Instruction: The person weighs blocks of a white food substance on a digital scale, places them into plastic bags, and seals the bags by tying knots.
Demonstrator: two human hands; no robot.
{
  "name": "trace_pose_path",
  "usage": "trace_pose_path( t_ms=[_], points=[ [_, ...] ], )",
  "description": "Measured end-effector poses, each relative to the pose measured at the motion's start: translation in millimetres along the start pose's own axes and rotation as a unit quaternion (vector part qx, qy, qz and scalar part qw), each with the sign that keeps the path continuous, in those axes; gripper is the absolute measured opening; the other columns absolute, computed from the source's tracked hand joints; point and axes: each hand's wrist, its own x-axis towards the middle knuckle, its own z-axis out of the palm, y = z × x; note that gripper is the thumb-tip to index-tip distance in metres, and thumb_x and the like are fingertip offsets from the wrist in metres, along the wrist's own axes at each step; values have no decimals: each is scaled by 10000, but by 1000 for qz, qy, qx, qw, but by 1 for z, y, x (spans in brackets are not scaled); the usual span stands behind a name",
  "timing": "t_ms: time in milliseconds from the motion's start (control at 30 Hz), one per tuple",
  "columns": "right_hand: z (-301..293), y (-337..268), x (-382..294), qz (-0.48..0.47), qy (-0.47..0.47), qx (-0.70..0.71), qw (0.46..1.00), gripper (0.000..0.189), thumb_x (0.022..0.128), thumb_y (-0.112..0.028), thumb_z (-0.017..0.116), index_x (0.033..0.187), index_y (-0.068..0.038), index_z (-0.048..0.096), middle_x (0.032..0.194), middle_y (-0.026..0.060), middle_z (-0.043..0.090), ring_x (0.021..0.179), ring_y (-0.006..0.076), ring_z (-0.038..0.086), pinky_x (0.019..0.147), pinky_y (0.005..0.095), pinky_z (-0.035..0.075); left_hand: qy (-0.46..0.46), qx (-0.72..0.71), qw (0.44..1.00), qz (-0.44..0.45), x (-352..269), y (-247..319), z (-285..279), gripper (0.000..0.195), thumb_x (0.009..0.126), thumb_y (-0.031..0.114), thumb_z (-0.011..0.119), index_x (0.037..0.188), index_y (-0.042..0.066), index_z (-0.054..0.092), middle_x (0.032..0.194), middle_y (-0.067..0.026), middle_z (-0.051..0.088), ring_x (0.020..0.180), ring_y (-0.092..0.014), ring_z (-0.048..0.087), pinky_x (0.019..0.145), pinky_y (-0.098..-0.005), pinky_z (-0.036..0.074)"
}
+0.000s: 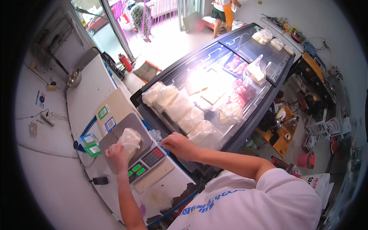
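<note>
On the metal platform of a digital scale [107, 148] rests a clear plastic bag of pale, whitish food [130, 141]. My left hand [116, 156] grips the near side of this bag. Green displays glow on the scale's front panel, beside a dark keypad. My right hand [179, 146] is over the gap between the scale and the chest freezer [172, 126], fingers curled downward. A crumpled clear plastic bag [155, 135] lies close to its fingertips. Whether those fingers pinch anything is hidden.
Several bagged white packs [191, 118] and pink bags [241, 92] lie on the freezer. Cards with printed codes [91, 143] stand left of the scale. A black adapter [100, 180] sits on the counter. Another person [222, 13] stands beyond the freezer; a fire extinguisher [125, 62] is near the door.
</note>
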Motion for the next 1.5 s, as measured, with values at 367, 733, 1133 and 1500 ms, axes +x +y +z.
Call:
trace_pose_path(
  t_ms=[367,733,1133,1500],
  points=[
    [117,-31,185,-26,-206,-168,964,623,698,-62,859,1260,-22,592,1039,207,739,1053,429,707,884,500,571,19,-137,988,-69,14,-2,-18,157,836,80,790,991,78,764,873,-76,723,907,-299,653,944,-426,438],
    [153,-23,182,-164,-149,-203,954,175,736,-146,838,898,-79,830,945,172,782,970,368,755,864,467,604,55,-177,978,-98,-7,-3,-32,206,855,-7,740,1045,49,685,995,-104,709,1030,-337,649,968,-453,466],
    [149,-4,180,-197,-193,-128,952,115,751,-96,763,857,-84,804,870,169,752,922,376,736,836,464,586,117,-184,936,-275,-74,-1,-23,172,970,55,680,1135,8,675,1131,-137,699,1082,-328,656,973,-410,497],
    [-46,10,61,-115,-144,-62,981,68,775,-95,734,812,-58,779,851,182,724,900,405,712,785,490,564,110,-311,870,-366,-124,162,-9,162,1027,69,633,1152,-24,679,1095,-76,687,1006,-174,630,934,-321,508]
  ],
)
